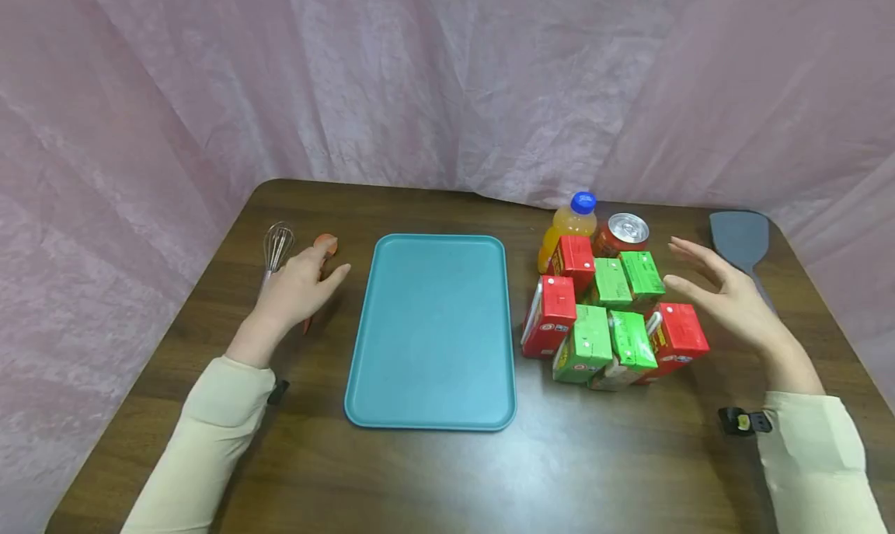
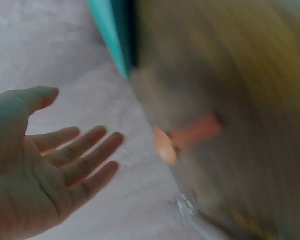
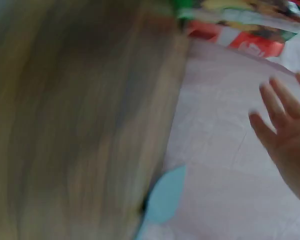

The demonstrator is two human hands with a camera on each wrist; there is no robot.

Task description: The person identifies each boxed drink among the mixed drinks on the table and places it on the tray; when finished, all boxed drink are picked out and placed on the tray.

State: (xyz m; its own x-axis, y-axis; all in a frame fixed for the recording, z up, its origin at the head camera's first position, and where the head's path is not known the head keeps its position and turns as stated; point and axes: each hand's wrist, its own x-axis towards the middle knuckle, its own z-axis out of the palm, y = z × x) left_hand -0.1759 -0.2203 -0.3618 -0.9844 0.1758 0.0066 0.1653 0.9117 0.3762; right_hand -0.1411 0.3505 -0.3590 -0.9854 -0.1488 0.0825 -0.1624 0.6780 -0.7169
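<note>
My left hand (image 1: 299, 283) hovers above the table's left side with its fingers relaxed and the palm holding nothing. Under it lies an orange utensil (image 2: 192, 131) with a round end, its middle hidden by the hand in the head view. Just left of the fingers is a wire whisk (image 1: 277, 245). Over on the right, my right hand (image 1: 743, 305) hangs beside a group of drink cartons, fingers extended and thumb apart. A red carton (image 1: 678, 332) and a green carton (image 1: 642, 273) are nearest to it. Behind that hand lies a grey-blue spatula (image 1: 740, 237), its handle partly covered.
A blue tray (image 1: 432, 332) lies mid-table between the hands. Several more red and green cartons (image 1: 587, 340) stand to its right. Behind them are a bottle (image 1: 573, 221) of orange drink with a blue cap and a red can (image 1: 622, 235). A pink curtain (image 1: 419, 83) hangs behind the table.
</note>
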